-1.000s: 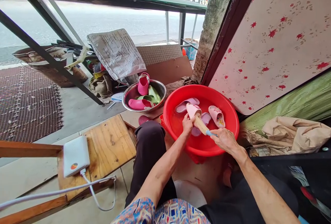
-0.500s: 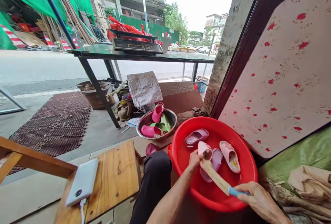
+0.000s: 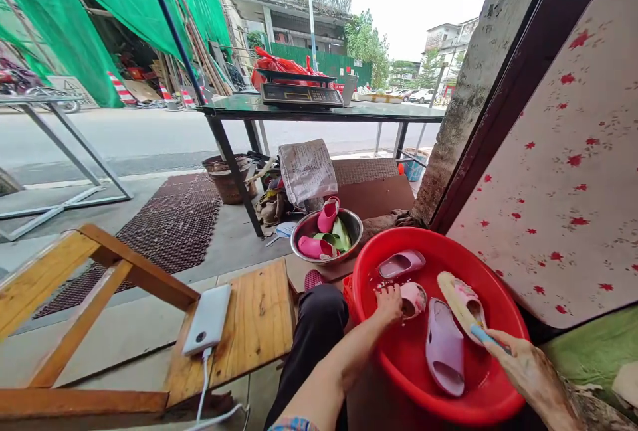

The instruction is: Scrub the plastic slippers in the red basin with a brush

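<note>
In the red basin [image 3: 379, 335], my left hand [image 3: 389, 303] is closed on the side of a small pink slipper [image 3: 413, 298], with water splashing around it. My right hand [image 3: 531, 371] grips the blue handle of a long scrubbing brush [image 3: 461, 305]. The brush's pale bristle head lies over another pink slipper [image 3: 476, 299] at the basin's right. A lilac slipper [image 3: 445, 348] rests sole down toward the near side, and a second lilac slipper [image 3: 401, 263] sits near the far rim.
A metal bowl [image 3: 356, 245] of pink and green clogs stands beyond my knee. The wooden chair [image 3: 262, 311] on the left bears a white power bank [image 3: 208, 318] with a cable. A table [image 3: 393, 112] with a scale stands ahead; a floral panel [image 3: 563, 198] rises right.
My left hand has lowered the pink slipper into the water. The brush has come out of it and moved right, over the other pink slipper. The lilac slipper has shifted nearer. My view has turned left.
</note>
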{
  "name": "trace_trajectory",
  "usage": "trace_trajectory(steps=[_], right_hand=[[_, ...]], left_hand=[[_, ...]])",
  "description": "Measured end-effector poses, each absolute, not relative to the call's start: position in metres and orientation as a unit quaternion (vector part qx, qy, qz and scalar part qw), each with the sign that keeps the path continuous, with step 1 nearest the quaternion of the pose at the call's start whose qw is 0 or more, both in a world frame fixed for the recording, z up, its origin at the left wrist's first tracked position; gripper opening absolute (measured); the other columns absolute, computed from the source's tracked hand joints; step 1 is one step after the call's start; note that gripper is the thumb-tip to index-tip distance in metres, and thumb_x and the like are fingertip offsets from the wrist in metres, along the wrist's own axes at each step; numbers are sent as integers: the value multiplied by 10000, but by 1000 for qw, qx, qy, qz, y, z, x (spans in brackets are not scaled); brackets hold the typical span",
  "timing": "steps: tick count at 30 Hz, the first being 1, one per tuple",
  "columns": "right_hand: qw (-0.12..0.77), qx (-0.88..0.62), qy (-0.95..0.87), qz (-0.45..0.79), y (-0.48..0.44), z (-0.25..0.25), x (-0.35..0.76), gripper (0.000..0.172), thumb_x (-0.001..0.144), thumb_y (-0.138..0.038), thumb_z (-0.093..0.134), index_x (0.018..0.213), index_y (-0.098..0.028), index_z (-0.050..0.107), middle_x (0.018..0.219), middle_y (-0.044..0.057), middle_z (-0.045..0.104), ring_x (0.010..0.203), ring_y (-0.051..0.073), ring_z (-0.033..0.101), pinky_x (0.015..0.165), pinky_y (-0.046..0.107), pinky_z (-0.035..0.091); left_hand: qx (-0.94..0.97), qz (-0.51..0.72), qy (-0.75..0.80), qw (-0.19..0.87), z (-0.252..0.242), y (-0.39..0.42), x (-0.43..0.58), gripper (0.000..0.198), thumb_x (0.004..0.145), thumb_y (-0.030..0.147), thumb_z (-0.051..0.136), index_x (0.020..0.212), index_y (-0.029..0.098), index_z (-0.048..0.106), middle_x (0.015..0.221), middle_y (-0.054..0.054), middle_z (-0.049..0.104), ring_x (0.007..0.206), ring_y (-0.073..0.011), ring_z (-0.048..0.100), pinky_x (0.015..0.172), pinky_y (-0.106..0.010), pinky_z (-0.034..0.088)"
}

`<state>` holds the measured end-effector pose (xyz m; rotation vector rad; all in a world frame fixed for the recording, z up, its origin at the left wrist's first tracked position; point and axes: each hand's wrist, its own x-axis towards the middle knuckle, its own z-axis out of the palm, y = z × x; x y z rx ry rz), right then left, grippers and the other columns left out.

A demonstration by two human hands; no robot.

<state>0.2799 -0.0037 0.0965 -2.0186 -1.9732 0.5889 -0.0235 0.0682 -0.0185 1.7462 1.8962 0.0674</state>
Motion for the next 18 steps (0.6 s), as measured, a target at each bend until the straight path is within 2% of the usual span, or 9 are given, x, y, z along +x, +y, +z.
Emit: trace_trajectory(steps=[2,4,7,11,15,16,18], right_hand=[[104,-710,-674,175,3,102,271,529,942,-601,478,1204,-333,852,1020,118,848,905,334,782,707,364,546],[82,-730,-666,130,11,106,258,529,990,-538,462,1259,-274,833,1075,147,840,954,323,774,727,345,520],[45,-747,-654,108,25,103,235,499,1053,-453,436,1294,-221,808,1123,153,830,1005,294,766,728,309,491],[-4,-741,-661,120,39,84,207,483,1084,-362,408,1336,-184,779,1192,162,811,1068,279,756,803,308,514],[-32,-731,-668,135,47,59,184,463,1071,-257,423,1405,-144,721,1224,196,787,1132,291,742,912,343,535],[-40,-730,-668,139,48,53,179,466,1067,-227,418,1423,-134,704,1234,207,779,1147,296,739,936,357,537],[-57,-732,-663,147,50,43,171,476,1053,-172,411,1441,-107,679,1270,240,755,1189,317,727,984,394,540]], left_hand=[[677,23,692,248,-15,69,-28,981,819,378,801,1656,129,353,1560,-295,530,1476,-457,476,1251,-631,295],[691,40,683,234,-11,70,-32,839,855,362,754,1595,128,436,1537,-300,545,1471,-472,470,1243,-639,284],[678,43,693,239,-9,72,-30,695,863,319,722,1501,130,518,1495,-301,569,1422,-472,514,1201,-649,332],[648,15,711,273,-13,68,-12,763,816,285,740,1506,62,503,1450,-341,582,1352,-492,585,1112,-667,431],[625,9,715,313,-21,62,7,1046,732,340,824,1614,6,372,1494,-402,529,1376,-552,554,1075,-707,463],[627,14,712,315,-23,61,10,1065,728,345,837,1621,6,367,1491,-409,528,1378,-562,547,1071,-706,467],[642,36,701,308,-26,60,13,954,792,348,810,1603,30,421,1470,-394,549,1366,-550,561,1078,-681,472]])
